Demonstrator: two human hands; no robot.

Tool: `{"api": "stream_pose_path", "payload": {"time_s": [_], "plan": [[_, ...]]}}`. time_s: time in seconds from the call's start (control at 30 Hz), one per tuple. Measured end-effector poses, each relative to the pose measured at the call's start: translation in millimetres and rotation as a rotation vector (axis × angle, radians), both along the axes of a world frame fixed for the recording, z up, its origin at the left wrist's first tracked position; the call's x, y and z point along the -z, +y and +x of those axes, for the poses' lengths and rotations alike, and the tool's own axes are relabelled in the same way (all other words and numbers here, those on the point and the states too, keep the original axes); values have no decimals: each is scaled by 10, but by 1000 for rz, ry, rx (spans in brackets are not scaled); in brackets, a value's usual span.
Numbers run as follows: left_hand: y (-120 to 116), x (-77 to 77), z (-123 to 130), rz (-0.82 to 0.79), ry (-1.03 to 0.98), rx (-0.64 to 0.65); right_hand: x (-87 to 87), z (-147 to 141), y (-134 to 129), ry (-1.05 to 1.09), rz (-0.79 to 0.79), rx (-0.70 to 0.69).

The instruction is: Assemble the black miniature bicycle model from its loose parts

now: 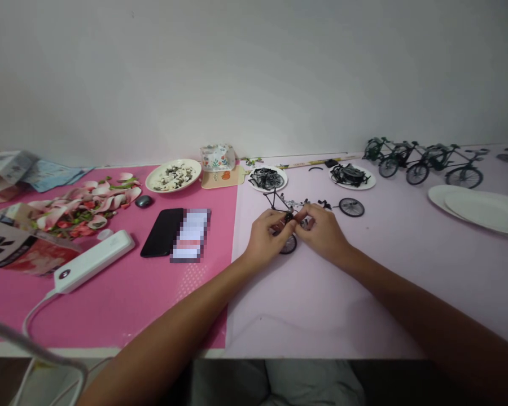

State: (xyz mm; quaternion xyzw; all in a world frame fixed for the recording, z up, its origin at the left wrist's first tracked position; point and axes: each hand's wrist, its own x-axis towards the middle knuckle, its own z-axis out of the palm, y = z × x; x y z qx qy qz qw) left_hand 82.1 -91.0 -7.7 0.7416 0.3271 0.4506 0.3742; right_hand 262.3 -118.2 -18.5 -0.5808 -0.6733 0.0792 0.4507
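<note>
My left hand (266,235) and my right hand (322,230) meet at the middle of the table, fingertips pinched together. Between them sits a small dark model bicycle part (288,216), mostly covered by the fingers. A miniature black wheel (288,245) shows below my left fingers; whether it is attached to the held part I cannot tell. Just beyond lies a thin black bicycle frame (274,198), its lower end hidden behind my left hand. Small silvery parts (294,203) lie behind the fingertips. Another loose wheel (351,207) rests right of my right hand.
Plates of black bicycle parts (258,186) (342,185) stand at the back. Finished-looking model bicycles (423,160) line the back right, near stacked white plates (486,211). On the pink mat lie a phone (163,232), a white power strip (95,262) and a food bowl (173,190).
</note>
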Motion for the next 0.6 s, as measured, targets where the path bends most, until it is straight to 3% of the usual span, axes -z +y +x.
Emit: {"api": "stream_pose_path", "payload": {"time_s": [0.2, 0.43, 0.6], "plan": [[-17, -32, 0, -8, -10, 1, -13, 15, 4, 28, -14, -49], [-43, -30, -1, -283, -126, 81, 27, 29, 16, 59, 9, -88], [-26, -17, -12, -255, -140, 78, 50, 39, 41, 97, 10, -116]]}}
